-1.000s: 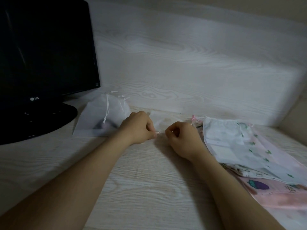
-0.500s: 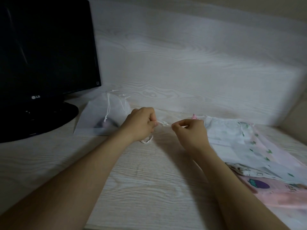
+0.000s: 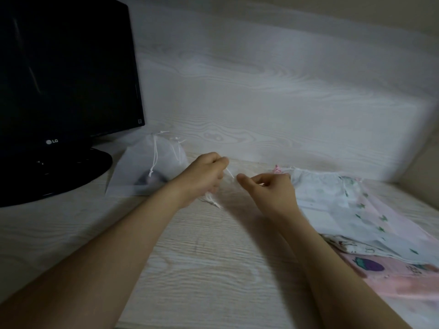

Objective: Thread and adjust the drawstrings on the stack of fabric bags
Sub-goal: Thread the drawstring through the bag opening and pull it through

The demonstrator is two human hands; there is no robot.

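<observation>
While both forearms reach out over the pale wood-grain tabletop point(image 3: 202, 257), a black monitor point(image 3: 66, 79) stands far to the left of the hands on its round base. Between the monitor and the left hand lies a white translucent pouch point(image 3: 152, 167), something dark showing through it and its white cords trailing down its front. The left hand point(image 3: 204, 176), just right of that pouch, is curled into a loose fist around a thin white drawstring point(image 3: 230, 173). One short length runs from its fingertips down towards the right thumb, and a blurred tail hangs below the fist onto the tabletop. The right hand point(image 3: 268, 193) sits close beside the left with its fingers curled and its thumb pointing at the string. The blur hides whether it pinches anything. Immediately right of this hand lies the stack of fabric bags point(image 3: 332, 200). A white bag with small green prints is on top, overlapping pink ones that spread towards the near right. A bit of pink cord point(image 3: 276, 169) shows at the stack's far corner, just beyond the right knuckles.
</observation>
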